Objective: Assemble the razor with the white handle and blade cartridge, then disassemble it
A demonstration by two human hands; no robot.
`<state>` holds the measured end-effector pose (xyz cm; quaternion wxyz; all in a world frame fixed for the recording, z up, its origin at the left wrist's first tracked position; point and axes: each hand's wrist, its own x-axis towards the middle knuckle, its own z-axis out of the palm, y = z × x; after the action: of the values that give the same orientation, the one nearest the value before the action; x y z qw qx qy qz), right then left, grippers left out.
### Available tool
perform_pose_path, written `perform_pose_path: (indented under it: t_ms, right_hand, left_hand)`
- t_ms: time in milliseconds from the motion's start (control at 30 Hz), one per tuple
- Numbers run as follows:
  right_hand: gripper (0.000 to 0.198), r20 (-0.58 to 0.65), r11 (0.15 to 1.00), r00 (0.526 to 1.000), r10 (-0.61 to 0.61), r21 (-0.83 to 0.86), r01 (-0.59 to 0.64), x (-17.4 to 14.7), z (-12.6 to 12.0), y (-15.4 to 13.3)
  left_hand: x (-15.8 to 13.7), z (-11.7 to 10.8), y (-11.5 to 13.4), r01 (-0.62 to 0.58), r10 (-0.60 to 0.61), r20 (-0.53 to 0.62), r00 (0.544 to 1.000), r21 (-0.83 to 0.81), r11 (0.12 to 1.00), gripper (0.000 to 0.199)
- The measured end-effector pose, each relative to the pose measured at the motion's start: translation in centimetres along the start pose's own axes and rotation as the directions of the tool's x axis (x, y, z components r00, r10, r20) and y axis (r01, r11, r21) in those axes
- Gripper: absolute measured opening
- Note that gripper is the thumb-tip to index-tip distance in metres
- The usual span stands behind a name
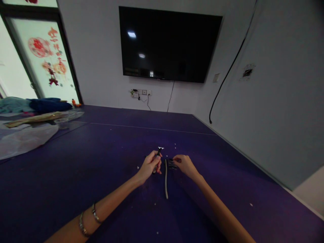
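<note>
My left hand (150, 166) is closed around a dark-handled, razor-like tool (158, 152) with a shiny T-shaped head pointing up and away. My right hand (186, 166) has its fingertips pinched together at the top of a small cluster of dark pieces (172, 164) lying on the purple surface. Whether it grips one of them is too small to make out. Between the two hands lies a thin pale tube or cord (166, 180), stretched toward me. Two bracelets circle my left forearm.
The purple surface (101, 148) bears scattered white specks. At the left are a clear plastic sheet (27, 140), a blue cloth (50, 105) and a small orange object (74, 102). A television (170, 45) hangs on the far wall; a black cable (227, 72) dangles at the right.
</note>
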<state>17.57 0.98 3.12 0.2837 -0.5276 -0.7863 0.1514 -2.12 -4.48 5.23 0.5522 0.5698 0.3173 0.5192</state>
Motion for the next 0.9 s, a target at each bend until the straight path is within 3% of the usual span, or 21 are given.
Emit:
perform_pose_path:
  t_ms: [100, 300, 567, 733, 900]
  right_hand:
    - [0.025, -0.015, 0.996, 1.0, 0.013, 0.088, -0.012, 0.3, 0.2, -0.2]
    - [0.03, 0.054, 0.966, 0.984, 0.168, 0.188, -0.175, 0.6, 0.6, -0.2]
    - [0.025, 0.1, 0.879, 0.955, 0.278, 0.374, -0.295, 0.6, 0.2, -0.9]
    - [0.024, 0.101, 0.837, 0.965, 0.242, 0.481, -0.26, 0.4, -0.4, -1.8]
    - [0.028, 0.059, 0.877, 0.992, 0.108, 0.465, -0.123, 0.2, -1.8, -3.1]
  left_hand:
    - [-0.1, 0.0, -0.1, -0.01, 0.009, 0.008, 1.0, 0.022, 1.0, 0.025]
    - [-0.2, 0.1, -0.4, 0.001, -0.001, -0.011, 1.0, 0.05, 0.999, 0.025]
    - [-0.1, 0.1, -0.8, 0.014, -0.011, -0.063, 0.998, 0.054, 0.998, 0.026]
    - [-0.2, 0.4, -1.3, 0.014, -0.016, -0.136, 0.991, -0.016, 1.0, 0.031]
    - [-0.4, 0.6, -1.7, 0.041, -0.062, -0.15, 0.987, -0.14, 0.989, 0.038]
